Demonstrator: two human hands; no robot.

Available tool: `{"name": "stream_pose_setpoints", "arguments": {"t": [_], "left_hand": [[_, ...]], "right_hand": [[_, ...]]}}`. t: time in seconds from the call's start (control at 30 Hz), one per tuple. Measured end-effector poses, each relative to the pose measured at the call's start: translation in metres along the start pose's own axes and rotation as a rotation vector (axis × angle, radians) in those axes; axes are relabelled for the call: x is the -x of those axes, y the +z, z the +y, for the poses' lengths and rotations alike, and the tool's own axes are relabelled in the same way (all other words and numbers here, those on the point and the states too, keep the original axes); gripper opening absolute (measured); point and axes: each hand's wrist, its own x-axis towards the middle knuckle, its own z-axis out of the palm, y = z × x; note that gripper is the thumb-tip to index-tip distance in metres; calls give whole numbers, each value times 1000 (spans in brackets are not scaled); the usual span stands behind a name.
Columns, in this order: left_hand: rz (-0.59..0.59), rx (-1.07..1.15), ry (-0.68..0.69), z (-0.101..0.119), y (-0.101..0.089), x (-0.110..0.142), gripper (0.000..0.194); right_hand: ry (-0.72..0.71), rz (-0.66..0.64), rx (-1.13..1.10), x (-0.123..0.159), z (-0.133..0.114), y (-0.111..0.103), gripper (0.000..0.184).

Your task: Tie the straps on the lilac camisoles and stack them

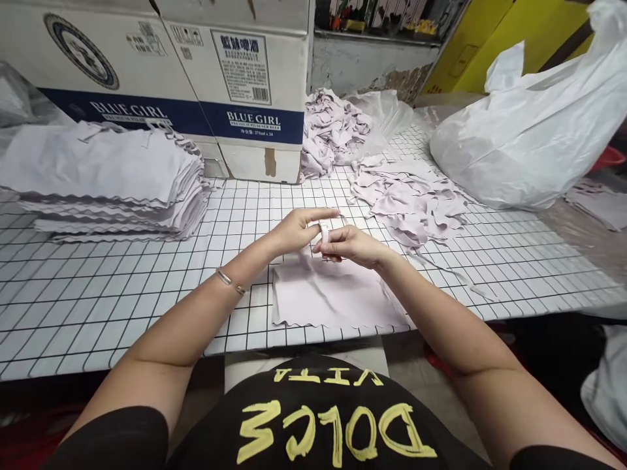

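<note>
My left hand [296, 230] and my right hand [353, 245] meet above the table's middle. Between them is a narrow whitish fabric strip [324, 232], bent around near the fingertips. My right hand pinches it between thumb and fingers. The left thumb and curled fingers are closed at the strip, while the left index finger points out to the right; its exact grip is partly hidden. Directly below lies a flat pale pink fabric piece [336, 297] at the table's front edge, its upper part rising toward my hands.
At left is a thick stack of pale fabric pieces [108, 173], before a large beer carton [255, 130]. Behind my hands lie a crumpled fabric heap [337, 127] and loose pieces [411, 199]. A thin strip [455, 277] and a full white plastic bag [519, 137] are at right.
</note>
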Motion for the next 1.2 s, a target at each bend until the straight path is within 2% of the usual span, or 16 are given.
{"name": "stream_pose_setpoints", "arguments": {"t": [0.07,0.1,0.17,0.23,0.3,0.37,0.5,0.6,0.77,0.93,1.2], "left_hand": [[80,-201,-131,-5,8,18,25],[69,-297,-206,-8,14,29,19],[-45,-424,-316,-17,27,52,23],[-154,-474,-367,-23,37,69,30],[-178,-504,-399,-26,40,79,25],[-189,-492,-436,-23,37,81,21],[-217,-331,-529,-13,25,81,17],[-148,-261,-577,-13,26,84,17],[-12,-211,-565,-21,36,91,17],[19,-210,-571,-25,37,92,23],[-7,-244,-578,-24,36,93,33]], "right_hand": [[61,89,-61,3,5,-5,31],[83,140,-109,4,9,-8,32],[114,212,-195,6,17,-11,32],[131,263,-237,5,25,-11,29],[149,295,-254,3,32,-10,28],[174,300,-285,1,37,-7,28],[220,289,-362,-1,40,-1,29],[192,275,-337,-2,41,11,27],[125,271,-251,-4,44,42,27],[50,255,-16,-4,50,60,26],[5,284,215,-4,58,62,24]]}}
